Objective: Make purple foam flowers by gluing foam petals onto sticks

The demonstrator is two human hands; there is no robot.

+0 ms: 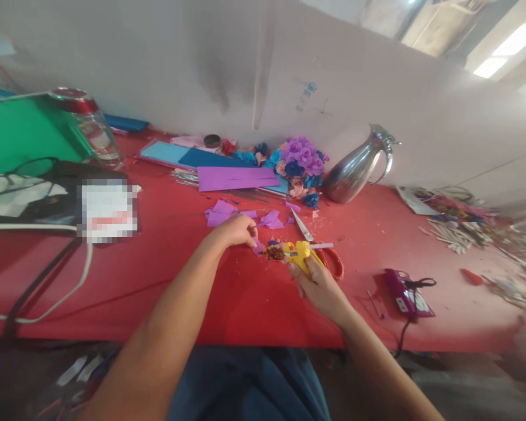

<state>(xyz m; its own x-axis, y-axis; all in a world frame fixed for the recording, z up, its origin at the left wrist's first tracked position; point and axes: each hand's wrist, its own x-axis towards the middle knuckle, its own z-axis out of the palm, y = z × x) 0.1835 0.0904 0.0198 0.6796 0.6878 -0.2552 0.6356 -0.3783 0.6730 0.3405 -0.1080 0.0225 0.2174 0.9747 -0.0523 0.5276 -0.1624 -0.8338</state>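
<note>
My right hand is wrapped round the handle of a yellow glue gun, whose nozzle points left. A white glue stick sticks out of its back. The fingers of my left hand pinch a small purple paper piece close to the nozzle. Under the nozzle lies a dark brownish clump. Beyond my left hand are cut purple paper pieces. Scissors with orange-red handles lie partly behind the glue gun.
Paper flowers and a purple sheet lie near the wall, beside a tilted-looking metal jug. A glass bottle stands left. A maroon box with a black cable sits right on the red table.
</note>
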